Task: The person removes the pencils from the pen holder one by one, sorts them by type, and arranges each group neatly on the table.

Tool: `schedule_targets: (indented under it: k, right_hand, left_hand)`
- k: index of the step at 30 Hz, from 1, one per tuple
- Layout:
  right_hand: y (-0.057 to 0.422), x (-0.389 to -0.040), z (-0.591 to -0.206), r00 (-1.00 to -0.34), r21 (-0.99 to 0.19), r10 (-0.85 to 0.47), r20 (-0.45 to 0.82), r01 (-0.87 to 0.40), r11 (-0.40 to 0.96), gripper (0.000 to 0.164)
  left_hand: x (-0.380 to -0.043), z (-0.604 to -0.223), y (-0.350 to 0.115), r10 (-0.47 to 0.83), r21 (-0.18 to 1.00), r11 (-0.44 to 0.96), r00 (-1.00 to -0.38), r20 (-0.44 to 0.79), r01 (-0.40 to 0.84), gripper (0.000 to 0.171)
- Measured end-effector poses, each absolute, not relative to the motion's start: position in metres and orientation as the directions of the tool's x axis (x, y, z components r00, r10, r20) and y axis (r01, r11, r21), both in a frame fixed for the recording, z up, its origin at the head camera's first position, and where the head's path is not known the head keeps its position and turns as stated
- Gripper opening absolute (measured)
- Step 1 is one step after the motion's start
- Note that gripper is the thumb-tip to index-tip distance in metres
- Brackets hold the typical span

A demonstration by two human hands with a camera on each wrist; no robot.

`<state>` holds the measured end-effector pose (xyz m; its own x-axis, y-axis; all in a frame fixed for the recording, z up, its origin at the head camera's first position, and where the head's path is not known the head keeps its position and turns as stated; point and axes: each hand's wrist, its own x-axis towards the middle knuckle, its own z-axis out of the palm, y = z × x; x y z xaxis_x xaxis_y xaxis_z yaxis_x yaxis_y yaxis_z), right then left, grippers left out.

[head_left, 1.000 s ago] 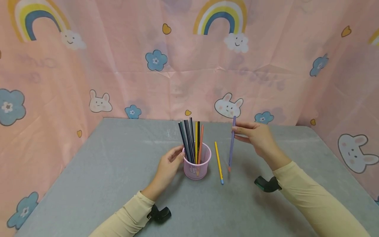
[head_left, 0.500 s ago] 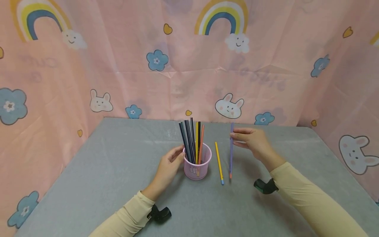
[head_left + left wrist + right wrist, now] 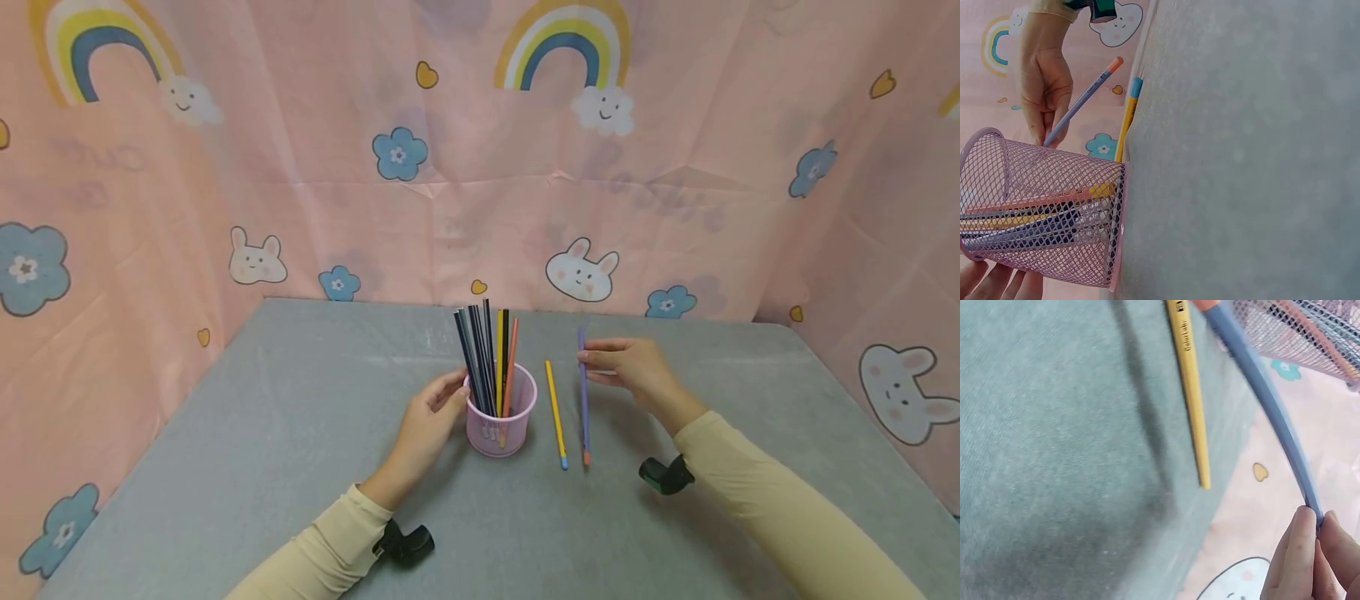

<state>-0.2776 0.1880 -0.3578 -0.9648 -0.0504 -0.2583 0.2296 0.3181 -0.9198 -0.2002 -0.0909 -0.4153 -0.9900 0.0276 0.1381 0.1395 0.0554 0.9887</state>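
Observation:
A pink mesh pencil cup stands upright on the table with several pencils leaning in it, mostly dark, plus a yellow one and an orange one. My left hand holds the cup's left side, thumb near the rim. Farther right, my right hand pinches a purple pencil near its far end. Its orange-tipped end points toward me, and in the left wrist view the pencil slants above the tabletop. Between cup and purple pencil, a yellow pencil with a blue end lies on the table.
The grey table reaches back to a pink printed cloth that hangs behind and at both sides. Black wrist-worn devices stick out below the left cuff and the right cuff.
My right hand has moved down, toward me and slightly left with the purple pencil, bringing it almost alongside the yellow pencil. The left hand and the cup have stayed in place.

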Motion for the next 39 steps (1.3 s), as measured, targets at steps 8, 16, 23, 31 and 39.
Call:
schedule_targets:
  k: [8,16,23,31,39]
  right_hand:
    - [0.186,-0.285,-0.369,-0.96,-0.899,-0.038,-0.278,0.246,0.362,0.042]
    - [0.185,-0.292,-0.378,-0.953,-0.887,-0.028,-0.302,0.27,0.374,0.04]
    - [0.185,-0.297,-0.384,-0.943,-0.876,-0.024,-0.333,0.3,0.377,0.04]
    - [0.185,-0.303,-0.392,-0.929,-0.876,-0.05,-0.367,0.327,0.354,0.042]
    - [0.183,-0.306,-0.398,-0.919,-0.867,-0.076,-0.387,0.334,0.37,0.04]
  left_hand:
    - [-0.2,-0.416,-0.091,0.027,0.989,0.058,-0.99,0.137,0.139,0.041]
    - [-0.2,-0.415,-0.09,0.018,0.989,0.049,-0.99,0.138,0.138,0.04]
    - [-0.2,-0.415,-0.09,0.019,0.989,0.048,-0.99,0.136,0.137,0.041]
    - [-0.2,-0.415,-0.091,0.023,0.989,0.046,-0.99,0.138,0.139,0.041]
    - [-0.201,-0.416,-0.091,0.026,0.989,0.055,-0.991,0.133,0.134,0.041]
